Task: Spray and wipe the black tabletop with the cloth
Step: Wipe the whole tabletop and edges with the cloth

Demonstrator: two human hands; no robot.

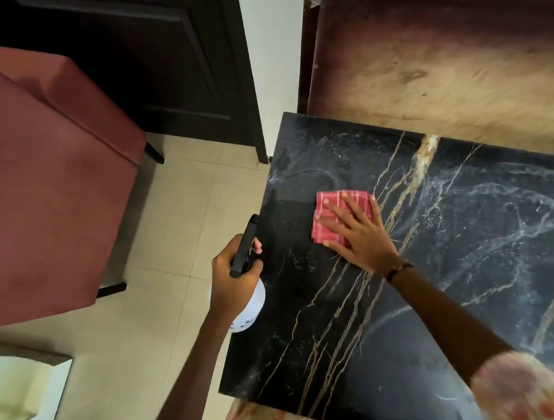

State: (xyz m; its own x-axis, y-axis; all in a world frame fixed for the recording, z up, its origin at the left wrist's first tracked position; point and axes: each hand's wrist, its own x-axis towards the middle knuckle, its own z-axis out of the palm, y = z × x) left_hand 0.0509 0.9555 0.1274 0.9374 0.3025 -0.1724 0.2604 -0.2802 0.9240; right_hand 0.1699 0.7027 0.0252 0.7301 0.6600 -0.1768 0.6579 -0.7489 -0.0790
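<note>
Right grip lies flat, fingers spread, atop cloth on table; left grip clutches sprayer.

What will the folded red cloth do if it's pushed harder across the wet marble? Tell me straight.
The red cloth looks soft and folded, so it would likely bunch or unfold rather than slide stiffly. The right hand, spread flat on it, probably keeps it together. The glossy, streaked black tabletop suggests it glides easily.

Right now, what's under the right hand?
The folded red checked cloth, pressed flat on the black tabletop by the right hand. The tabletop patch beneath the cloth is covered, not visible.
</note>
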